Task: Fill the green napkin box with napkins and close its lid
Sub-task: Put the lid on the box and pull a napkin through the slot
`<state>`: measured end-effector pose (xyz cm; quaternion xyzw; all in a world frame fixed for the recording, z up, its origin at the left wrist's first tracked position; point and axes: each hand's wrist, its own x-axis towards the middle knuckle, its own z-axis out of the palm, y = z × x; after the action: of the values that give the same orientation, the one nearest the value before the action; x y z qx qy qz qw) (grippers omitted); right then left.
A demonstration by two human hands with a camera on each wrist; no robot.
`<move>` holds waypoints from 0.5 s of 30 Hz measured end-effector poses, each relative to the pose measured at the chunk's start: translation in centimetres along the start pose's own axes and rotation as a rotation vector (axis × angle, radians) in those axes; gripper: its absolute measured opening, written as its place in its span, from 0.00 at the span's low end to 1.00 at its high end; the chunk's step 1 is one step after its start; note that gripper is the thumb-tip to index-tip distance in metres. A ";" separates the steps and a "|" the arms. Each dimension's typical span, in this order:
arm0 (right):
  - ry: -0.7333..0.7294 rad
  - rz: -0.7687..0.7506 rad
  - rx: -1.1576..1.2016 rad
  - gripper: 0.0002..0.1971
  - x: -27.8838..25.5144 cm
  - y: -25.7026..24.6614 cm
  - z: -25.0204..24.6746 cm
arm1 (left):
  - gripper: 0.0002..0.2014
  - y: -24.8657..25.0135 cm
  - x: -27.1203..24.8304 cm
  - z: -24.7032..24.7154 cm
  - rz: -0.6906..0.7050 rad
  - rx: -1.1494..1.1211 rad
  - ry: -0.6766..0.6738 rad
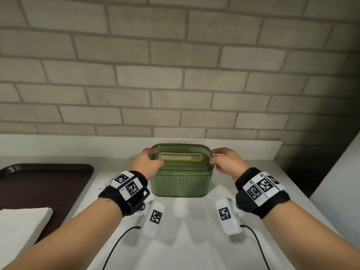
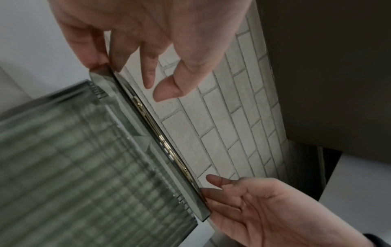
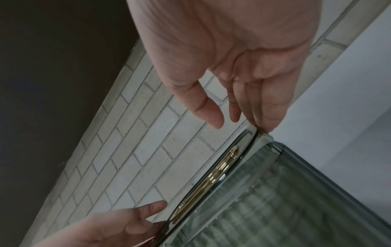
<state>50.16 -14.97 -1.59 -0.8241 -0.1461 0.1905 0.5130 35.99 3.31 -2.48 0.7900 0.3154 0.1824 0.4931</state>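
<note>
Both forearms reach in from the near edge, each with a black wrist strap carrying white coded tags. Left hand (image 1: 147, 163) holds the left end of the lid (image 1: 181, 156), fingers curled over its edge; in the left wrist view the fingertips (image 2: 96, 56) pinch the lid's corner. Right hand (image 1: 227, 161) grips the right end of the same lid, fingers bent round its rim. Hands are apart, one at each short end. Lid is translucent green with a gold-rimmed slot (image 1: 181, 156) in the middle, sitting on or just above the green napkin box (image 1: 180, 185); cannot tell if it is fully seated. Box has ribbed walls, stands upright on the white desk (image 1: 194, 240), near the brick wall (image 1: 175, 65). Contents of the box unclear. Dark brown tray (image 1: 39, 184) lies on the left of the desk, well apart from the box, with a white napkin stack (image 1: 21, 228) resting on its near part.
</note>
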 end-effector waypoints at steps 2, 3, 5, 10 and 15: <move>0.012 -0.010 -0.008 0.17 0.3 0.4 0.3 | 0.23 -0.4 0.2 0.1 -0.003 -0.001 -0.008; 0.017 -0.014 -0.015 0.17 0.3 0.5 0.4 | 0.23 -0.6 0.2 0.1 -0.005 -0.004 -0.009; 0.018 -0.022 -0.023 0.16 0.3 0.7 0.6 | 0.23 -0.8 0.2 0.2 -0.006 -0.010 -0.010; 0.018 -0.071 -0.020 0.16 0.3 0.9 0.4 | 0.22 -0.8 0.0 0.3 0.010 -0.025 -0.004; 0.063 -0.077 0.156 0.17 0.1 1.6 1.3 | 0.23 -0.4 -0.3 0.6 0.021 -0.014 -0.001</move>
<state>49.77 -14.61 -3.59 -0.7811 -0.1463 0.1553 0.5868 36.04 2.80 -3.07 0.7900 0.3055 0.1896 0.4966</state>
